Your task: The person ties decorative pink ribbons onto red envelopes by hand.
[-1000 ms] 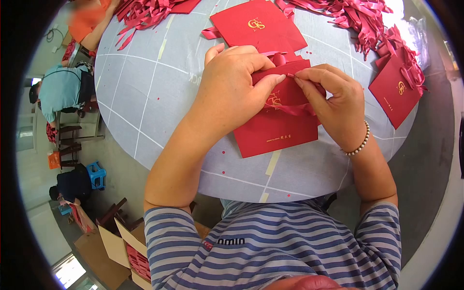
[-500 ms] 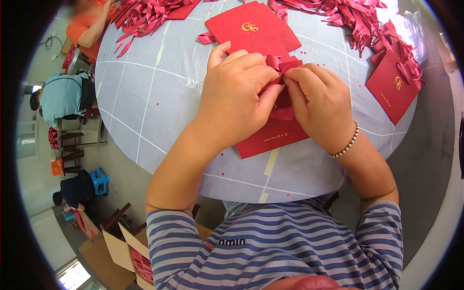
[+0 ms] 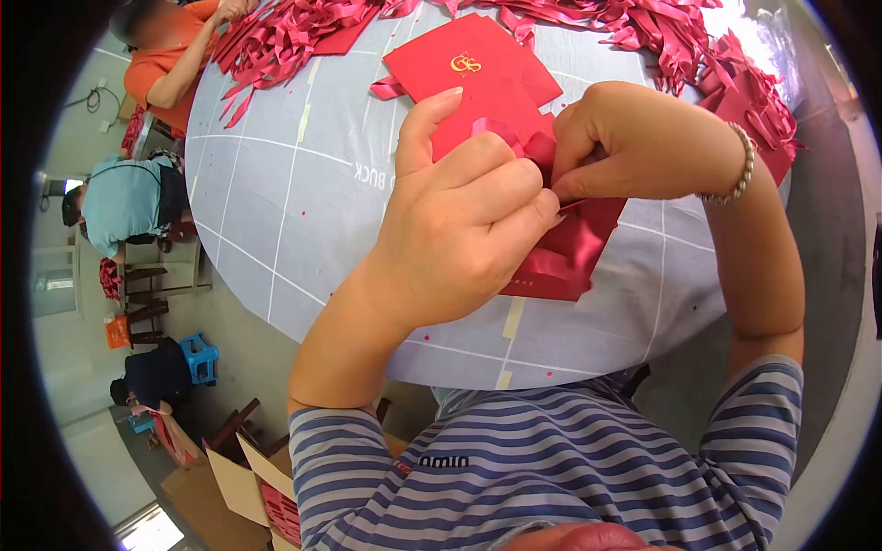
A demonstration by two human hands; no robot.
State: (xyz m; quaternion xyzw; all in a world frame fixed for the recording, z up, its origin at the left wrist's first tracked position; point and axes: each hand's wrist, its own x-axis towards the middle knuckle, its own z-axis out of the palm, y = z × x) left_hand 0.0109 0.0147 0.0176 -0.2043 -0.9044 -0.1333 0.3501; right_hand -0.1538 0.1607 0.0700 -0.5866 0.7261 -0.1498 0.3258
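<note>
A small red paper bag (image 3: pixel 602 230) lies on the table in front of me, with loops of red satin ribbon (image 3: pixel 562 262) across its front. My left hand (image 3: pixel 464 211) is closed at the upper part of the bag, thumb and curled fingers pinching the ribbon there. Close against it, my right hand (image 3: pixel 625 147) bends down from the right and pinches ribbon too. The exact spot of both grips is partly covered by the fingers. Just beyond them lies a flat red bag with a gold emblem (image 3: pixel 467 62).
A pale blue checked cloth covers the round table (image 3: pixel 276 184). Ribboned red bags are heaped at the far left (image 3: pixel 294 37) and far right (image 3: pixel 634 32). An open carton (image 3: pixel 243 482) stands at lower left. A person in orange (image 3: pixel 165 78) sits across the table; others work farther left.
My right hand has risen and turned, its elbow swinging outward. My left hand has moved slightly nearer with fingers curled, and the bag has turned and shifted right between them.
</note>
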